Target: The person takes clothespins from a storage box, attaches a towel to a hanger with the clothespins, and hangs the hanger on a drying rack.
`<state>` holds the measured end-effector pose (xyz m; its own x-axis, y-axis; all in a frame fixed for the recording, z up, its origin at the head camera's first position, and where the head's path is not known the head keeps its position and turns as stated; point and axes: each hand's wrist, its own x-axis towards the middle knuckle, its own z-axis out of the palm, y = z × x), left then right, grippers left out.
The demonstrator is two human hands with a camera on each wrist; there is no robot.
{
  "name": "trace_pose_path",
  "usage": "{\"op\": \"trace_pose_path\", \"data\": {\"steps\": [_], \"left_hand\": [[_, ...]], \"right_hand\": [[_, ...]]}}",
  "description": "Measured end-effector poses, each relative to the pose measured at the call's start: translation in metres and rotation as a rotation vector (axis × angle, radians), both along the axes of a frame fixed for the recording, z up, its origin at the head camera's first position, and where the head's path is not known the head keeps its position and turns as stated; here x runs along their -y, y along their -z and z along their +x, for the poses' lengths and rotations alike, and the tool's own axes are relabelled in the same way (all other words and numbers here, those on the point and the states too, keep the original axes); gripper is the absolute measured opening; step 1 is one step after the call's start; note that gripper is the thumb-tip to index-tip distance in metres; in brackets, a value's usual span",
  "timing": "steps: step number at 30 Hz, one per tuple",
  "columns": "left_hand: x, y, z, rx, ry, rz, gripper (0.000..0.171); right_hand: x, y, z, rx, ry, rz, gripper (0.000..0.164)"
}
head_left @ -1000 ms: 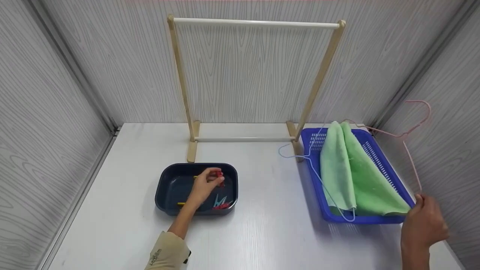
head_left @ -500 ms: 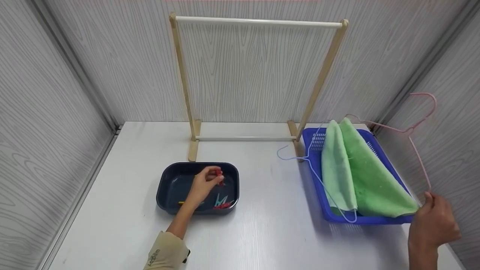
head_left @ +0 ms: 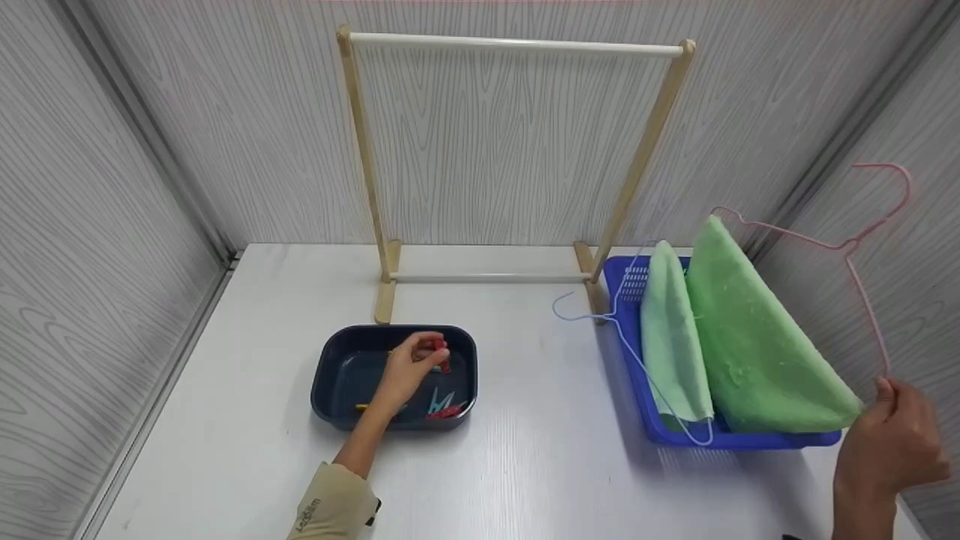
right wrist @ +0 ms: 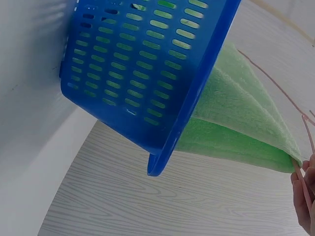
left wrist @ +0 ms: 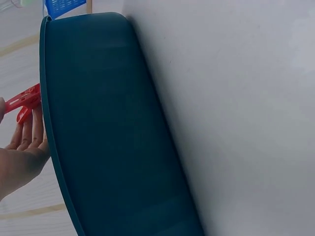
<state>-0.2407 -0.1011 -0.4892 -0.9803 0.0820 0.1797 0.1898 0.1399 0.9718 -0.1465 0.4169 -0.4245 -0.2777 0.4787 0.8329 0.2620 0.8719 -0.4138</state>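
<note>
My left hand [head_left: 405, 367] pinches a red clothespin [head_left: 443, 360] over the dark blue tray [head_left: 321, 382]. The left wrist view shows this clothespin [left wrist: 25, 100] partly behind the tray's wall. Other clothespins [head_left: 441, 403], yellow, pale blue and red, lie in the tray. At the far right, my right hand [head_left: 891, 439] grips one end of a pink clothes hanger [head_left: 851, 244] carrying a green towel [head_left: 765, 345]. The towel hangs tilted, its lower part still within the blue basket [head_left: 810, 440]. In the right wrist view, fingers [right wrist: 301, 196] curl round the hanger's bar.
A second, paler green towel [head_left: 673, 345] with a light blue hanger [head_left: 615, 318] lies in the basket, its hook over the left rim. A wooden rack with a white top bar [head_left: 517, 43] stands at the back. Grey panels [head_left: 112, 247] enclose the table.
My right hand has moved right, lifting the pink hanger and its towel up and away from the paler towel. My left hand stays over the tray with the red clothespin.
</note>
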Motion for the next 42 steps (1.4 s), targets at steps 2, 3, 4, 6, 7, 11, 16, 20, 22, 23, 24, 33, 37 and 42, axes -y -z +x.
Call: {"op": "trace_pose_path", "data": {"steps": [2,3,4,6,7,11,16,20,22,23,24,33,37,42], "left_hand": [[0.0,0.005,-0.003,-0.006,-0.002,-0.002,0.032],[0.001,0.008,-0.005,-0.01,-0.004,-0.005,0.032],[0.001,0.011,-0.007,-0.01,-0.007,-0.012,0.033],[0.002,0.014,-0.009,-0.017,-0.015,-0.037,0.034],[0.003,0.014,-0.01,-0.018,-0.018,-0.047,0.034],[0.006,0.003,-0.008,-0.005,-0.032,-0.058,0.033],[0.009,-0.026,0.003,0.006,-0.044,-0.038,0.031],[0.012,-0.038,0.008,0.013,-0.051,-0.053,0.03],[0.013,-0.04,0.009,0.018,-0.049,-0.051,0.031],[0.014,-0.04,0.009,0.02,-0.046,-0.047,0.032],[0.015,-0.04,0.009,0.019,-0.045,-0.044,0.032],[0.015,-0.046,0.011,0.001,-0.048,-0.062,0.03],[0.015,-0.047,0.01,0.011,-0.046,-0.061,0.032],[0.017,-0.032,0.002,0.009,-0.043,-0.049,0.033]], "right_hand": [[0.0,-0.003,0.0,-0.002,0.001,0.002,0.047],[0.0,-0.004,0.0,-0.003,-0.002,0.004,0.048],[0.0,-0.006,0.0,-0.004,-0.001,0.005,0.048],[0.001,-0.009,0.0,-0.008,-0.003,0.001,0.049],[0.002,-0.01,0.0,-0.012,-0.006,-0.005,0.049],[0.005,-0.016,0.001,-0.038,-0.041,0.0,0.047],[0.01,-0.022,0.004,-0.055,-0.087,0.037,0.045],[0.015,-0.027,0.004,-0.068,-0.082,0.022,0.046],[0.017,-0.03,0.003,-0.069,-0.083,0.016,0.047],[0.018,-0.03,0.003,-0.067,-0.084,0.017,0.046],[0.019,-0.031,0.003,-0.069,-0.09,0.017,0.046],[0.026,-0.034,0.001,-0.158,-0.161,0.04,0.035],[0.032,-0.036,0.0,-0.143,-0.187,0.048,0.036],[0.04,-0.04,-0.002,-0.184,-0.216,0.051,0.033]]}}
